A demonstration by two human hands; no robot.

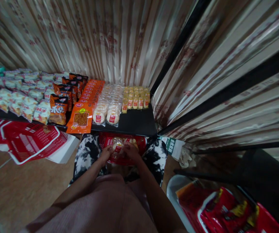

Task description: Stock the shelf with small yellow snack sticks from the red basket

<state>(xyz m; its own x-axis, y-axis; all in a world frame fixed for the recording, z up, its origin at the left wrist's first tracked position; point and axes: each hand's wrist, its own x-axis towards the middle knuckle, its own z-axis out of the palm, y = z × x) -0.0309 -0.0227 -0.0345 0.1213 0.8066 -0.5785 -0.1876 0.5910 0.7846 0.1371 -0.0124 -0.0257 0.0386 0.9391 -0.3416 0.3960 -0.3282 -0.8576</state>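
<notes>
Both my hands are down between my knees over a red basket (141,142) that holds wrapped round pastries. My left hand (106,152) and my right hand (131,151) close together on one clear-wrapped pastry (118,146) just above the basket. In front of me a black shelf (134,124) carries rows of the same wrapped pastries (109,108), small yellow packs (135,98) at the right, and orange flat packets (87,103) to the left.
More snack bags (20,97) fill the shelf's left part. An empty red basket (32,140) lies on a white box at the left. Striped curtains hang behind. A black frame (226,94) runs along the right, with red snack bags (224,210) on the floor.
</notes>
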